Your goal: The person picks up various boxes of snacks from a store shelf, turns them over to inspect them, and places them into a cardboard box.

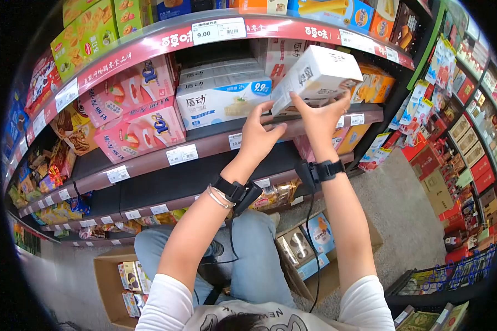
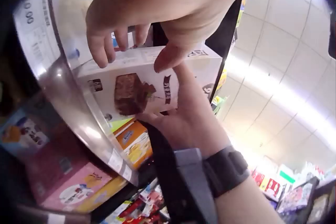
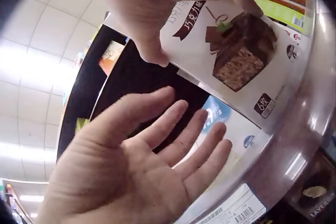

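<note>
My right hand (image 1: 321, 124) grips a white cake box (image 1: 317, 74) with a chocolate cake picture (image 3: 244, 50) on one face. The box is tilted at the front of the middle shelf. Its lower end overlaps the shelf edge in the head view. Just left of the box, my left hand (image 1: 259, 138) is open, fingers spread and palm turned toward it. In the left wrist view, the left fingers hang right by the box's top, and my right hand (image 2: 181, 121) supports it from below. Beside them stand white and blue cake boxes (image 1: 223, 105).
Pink strawberry boxes (image 1: 141, 132) fill the shelf at left, and orange boxes (image 1: 375, 88) stand at right. Above runs a red-fronted shelf edge (image 1: 132, 52). On the floor are two open cartons, left (image 1: 106, 287) and right (image 1: 373, 234). Hanging packs (image 1: 414, 110) line the right side.
</note>
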Demonstrator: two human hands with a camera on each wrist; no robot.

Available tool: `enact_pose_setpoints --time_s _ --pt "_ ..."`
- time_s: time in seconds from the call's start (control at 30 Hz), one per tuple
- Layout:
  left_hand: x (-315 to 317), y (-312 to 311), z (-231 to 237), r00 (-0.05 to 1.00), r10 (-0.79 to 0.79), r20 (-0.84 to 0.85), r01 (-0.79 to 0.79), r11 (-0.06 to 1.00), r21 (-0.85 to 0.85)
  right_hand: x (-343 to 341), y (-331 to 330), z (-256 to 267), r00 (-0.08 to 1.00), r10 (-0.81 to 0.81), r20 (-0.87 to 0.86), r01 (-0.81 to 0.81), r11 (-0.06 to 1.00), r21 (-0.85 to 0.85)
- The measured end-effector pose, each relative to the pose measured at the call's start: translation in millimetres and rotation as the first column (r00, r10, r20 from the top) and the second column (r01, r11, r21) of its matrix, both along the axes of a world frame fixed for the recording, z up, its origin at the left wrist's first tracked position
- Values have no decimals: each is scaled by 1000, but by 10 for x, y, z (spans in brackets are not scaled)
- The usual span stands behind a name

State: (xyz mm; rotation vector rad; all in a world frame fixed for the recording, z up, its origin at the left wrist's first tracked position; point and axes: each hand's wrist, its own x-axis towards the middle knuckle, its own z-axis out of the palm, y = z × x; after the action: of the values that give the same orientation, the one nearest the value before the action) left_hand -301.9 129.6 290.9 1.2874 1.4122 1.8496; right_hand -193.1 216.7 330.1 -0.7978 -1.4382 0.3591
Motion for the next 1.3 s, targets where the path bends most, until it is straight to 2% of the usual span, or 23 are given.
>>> enact_pose_setpoints --time_s 0.07,0.17,0.2,0.23,0.3,0.4,0.43,0.5,0.57,0.63,0.7,0.8,0.83,0.87,1.0,1.1,1.2,1.3 --pt "-9 -25 -144 993 51 -109 -51 999 3 127 -113 -24 996 43 -81 -44 999 -15" --pt "24 -110 -256 991 105 -81 -104 994 19 380 -404 118 939 208 -273 -243 965 -101" --pt "40 -128 -279 995 96 -34 -94 993 69 435 -416 83 859 316 -402 -377 923 -81" --pt "60 -147 -299 996 85 13 -86 989 118 508 -459 71 821 364 -439 -447 889 -99" --pt "112 -247 -287 998 32 46 -40 982 182 680 -700 117 652 443 -615 -680 700 -216" --pt "130 -582 -309 993 -109 53 99 982 163 839 -847 -163 545 453 -705 -819 467 -333" --pt "141 -687 -388 992 -100 79 85 981 176 861 -881 -335 589 442 -676 -797 453 -398" --pt "169 -915 -521 989 -75 131 47 978 202 925 -999 -495 560 492 -667 -827 379 -415" --pt "153 -1114 -646 951 -71 301 15 983 184 986 -1015 -681 575 470 -670 -816 394 -423" --pt "130 -1315 -740 853 -29 521 -16 997 82 1060 -993 -888 593 438 -676 -801 408 -438" --pt "56 -1482 -853 820 11 572 -10 1000 -4 1162 -903 -1173 616 504 -605 -786 353 -507" --pt "-4 -1723 -1037 775 76 627 -2 993 -117 1254 -1119 -1379 641 469 -607 -756 252 -604" --pt "-26 -1783 -1096 763 96 639 0 989 -148 1277 -1194 -1429 619 474 -627 -768 196 -610" --pt "-48 -1837 -1170 778 121 616 -1 981 -192 1297 -1241 -1537 628 469 -621 -755 172 -633" --pt "-86 -1919 -1269 752 112 650 40 976 -214 1318 -1344 -1675 636 477 -607 -729 111 -676" --pt "-110 -1897 -1269 722 82 687 85 975 -206 1325 -1315 -1549 568 554 -608 -758 64 -649" --pt "-153 -1812 -1307 756 72 650 92 972 -215 1295 -1321 -1396 524 658 -540 -769 93 -633" --pt "-124 -1705 -1256 734 89 673 92 969 -229 1197 -1440 -1329 631 649 -425 -730 311 -609"
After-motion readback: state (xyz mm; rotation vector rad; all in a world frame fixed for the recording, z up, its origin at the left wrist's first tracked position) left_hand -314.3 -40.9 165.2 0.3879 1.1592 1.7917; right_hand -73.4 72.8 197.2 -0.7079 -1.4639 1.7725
